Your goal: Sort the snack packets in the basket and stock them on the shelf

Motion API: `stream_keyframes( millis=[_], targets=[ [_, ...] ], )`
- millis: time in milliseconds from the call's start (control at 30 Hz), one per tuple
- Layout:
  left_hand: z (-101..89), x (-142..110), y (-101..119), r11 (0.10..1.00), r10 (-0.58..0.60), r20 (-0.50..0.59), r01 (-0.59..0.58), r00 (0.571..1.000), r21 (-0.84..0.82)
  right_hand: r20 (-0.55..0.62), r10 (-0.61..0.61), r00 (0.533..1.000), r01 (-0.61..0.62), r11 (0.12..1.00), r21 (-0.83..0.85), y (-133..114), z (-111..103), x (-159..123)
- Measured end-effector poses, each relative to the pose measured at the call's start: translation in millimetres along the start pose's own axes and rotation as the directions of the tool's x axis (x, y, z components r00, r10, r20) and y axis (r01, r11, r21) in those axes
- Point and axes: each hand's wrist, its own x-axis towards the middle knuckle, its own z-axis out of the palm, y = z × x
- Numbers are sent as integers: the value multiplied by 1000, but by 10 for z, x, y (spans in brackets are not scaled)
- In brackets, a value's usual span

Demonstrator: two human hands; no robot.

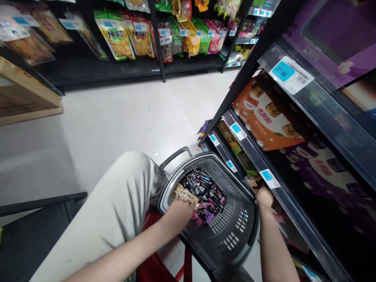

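A dark grey plastic shopping basket (202, 250) sits in front of my knees, tilted in view. Inside it lies a pile of small, slim black, pink and purple packets (202, 188). My left hand (182, 207) reaches over the basket's near left side, its fingers closed around a bunch of small beige packets (185, 192) above the pile. At the basket's right rim, my right hand (263, 197) reaches into a lower shelf. A small, partly clear brownish packet (252, 181) shows by its fingertips. The fingers are mostly hidden, so its grip is unclear.
Shelves with price tags (269, 179) stand close on the right, holding an orange drink carton (264, 113). Bagged snacks (116, 37) line black shelving ahead. A cardboard box (26, 94) stands left on the pale floor (126, 113). Something red (155, 266) lies below the basket.
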Motion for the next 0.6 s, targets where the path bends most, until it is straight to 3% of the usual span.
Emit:
stream_keyframes(
  millis=[100, 200, 300, 367, 400, 467, 533, 600],
  targets=[
    [-45, -5, 5, 1000, 14, 25, -14, 1000, -18, -74, 29, 997, -35, 996, -79, 34, -79, -256],
    [-88, -10, 14, 998, 49, 27, -48, 998, -45, -254, 32, 967, -56, 995, -87, 24, -225, -679],
    [-134, -32, 46, 988, 115, 1, -114, 993, -105, -412, 111, 905, -69, 991, 115, -35, -437, -1180],
    [-166, -65, 92, 969, 166, -48, -172, 985, -178, -452, 293, 842, -108, 914, 391, -103, -590, -1498],
    [-181, -85, 122, 953, 186, -86, -201, 979, -226, -415, 403, 815, -115, 816, 566, -144, -659, -1643],
    [-205, -130, 190, 903, 206, -179, -257, 962, -343, -199, 546, 814, -101, 471, 877, -239, -767, -1904],
    [-217, -168, 257, 809, 201, -261, -311, 944, -499, 59, 508, 860, -103, 58, 993, -342, -823, -2132],
    [-218, -191, 309, 634, 205, -260, -330, 944, -699, 215, 409, 887, -130, -225, 966, -434, -835, -2331]
  ],
)
